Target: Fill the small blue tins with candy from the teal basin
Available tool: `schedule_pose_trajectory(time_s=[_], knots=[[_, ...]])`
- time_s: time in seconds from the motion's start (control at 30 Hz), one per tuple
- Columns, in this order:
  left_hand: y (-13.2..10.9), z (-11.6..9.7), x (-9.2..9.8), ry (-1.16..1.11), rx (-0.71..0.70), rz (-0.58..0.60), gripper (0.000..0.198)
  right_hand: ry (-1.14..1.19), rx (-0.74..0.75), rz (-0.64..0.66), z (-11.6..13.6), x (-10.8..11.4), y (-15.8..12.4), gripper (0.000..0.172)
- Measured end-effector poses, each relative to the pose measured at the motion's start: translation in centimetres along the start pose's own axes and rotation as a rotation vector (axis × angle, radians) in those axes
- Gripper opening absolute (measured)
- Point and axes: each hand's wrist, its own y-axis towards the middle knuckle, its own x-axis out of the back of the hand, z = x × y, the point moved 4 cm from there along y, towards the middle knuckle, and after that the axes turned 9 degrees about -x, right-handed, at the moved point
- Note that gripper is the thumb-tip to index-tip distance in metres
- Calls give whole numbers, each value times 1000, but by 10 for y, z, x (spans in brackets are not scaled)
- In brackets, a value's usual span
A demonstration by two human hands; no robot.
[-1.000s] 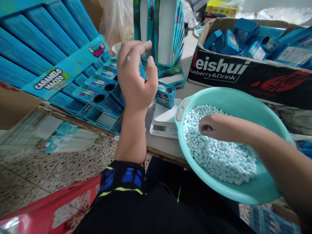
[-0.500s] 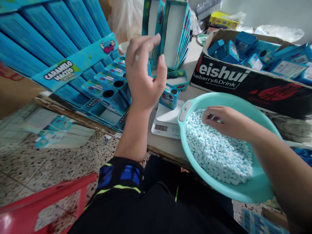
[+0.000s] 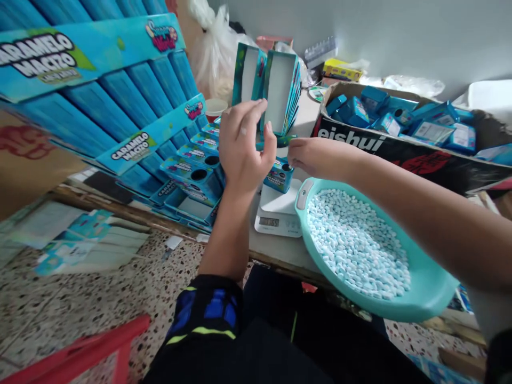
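My left hand (image 3: 242, 146) is raised over the table edge with its back to me, fingers curled toward the thumb; anything inside is hidden. My right hand (image 3: 314, 156) is pinched closed just right of a small blue candy box (image 3: 279, 178) with a round hole on top. That box stands on a white digital scale (image 3: 276, 213). Below my right forearm a teal basin (image 3: 432, 290) holds a heap of small pale blue candies (image 3: 356, 245).
Blue "Caramelo Macizo" display cartons (image 3: 140, 144) lean at the left, with filled small boxes (image 3: 196, 170) in a row. Empty trays (image 3: 280, 90) stand upright behind the scale. A black cardboard box (image 3: 420, 157) of blue boxes sits at the right. A red stool (image 3: 80, 352) and papers (image 3: 80, 240) are on the floor.
My right hand has lifted out of the basin of candies and moved up and left to the small box on the scale. My left hand stays raised; the view has tilted upward.
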Motion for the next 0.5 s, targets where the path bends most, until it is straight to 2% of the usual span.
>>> schedule_pose_trajectory(time_s=[0.17,0.3,0.4,0.5], knots=[[-1,-2,-5,5,-15,82,54,64,26,21,4,-4,6,20],[0,-3,-3,4,-5,47,52,207,34,-44,1,-7,9,21],[0,-4,-1,17,-18,40,50,242,-37,-100,2,-1,6,29],[1,-7,1,16,-67,14,46,129,-188,-110,4,6,-18,33]])
